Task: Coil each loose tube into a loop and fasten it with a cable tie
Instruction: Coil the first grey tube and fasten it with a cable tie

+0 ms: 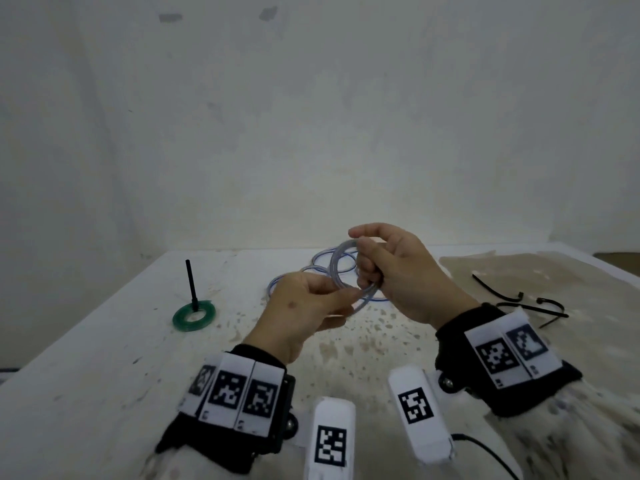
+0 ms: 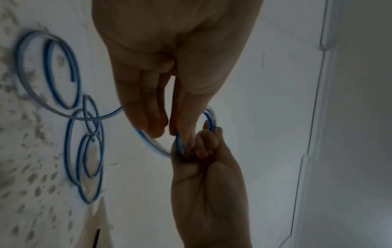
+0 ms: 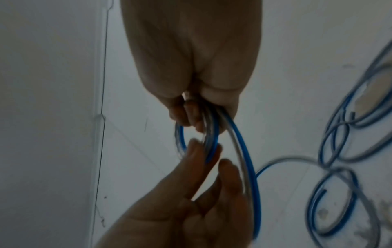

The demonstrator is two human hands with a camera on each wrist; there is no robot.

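Note:
A clear tube with a blue stripe is partly wound into a small coil held above the white table. My right hand grips the coil's right side, fingers curled round its strands. My left hand pinches the strand at the coil's lower left between thumb and fingertips. The rest of the tube lies in loose loops on the table behind the hands, with a cut end showing. A green coiled tube lies at the left with a black cable tie standing up from it.
Several loose black cable ties lie on a beige sheet at the right of the table. A pale wall rises just behind the table's far edge. The tabletop near the hands is speckled with brown stains.

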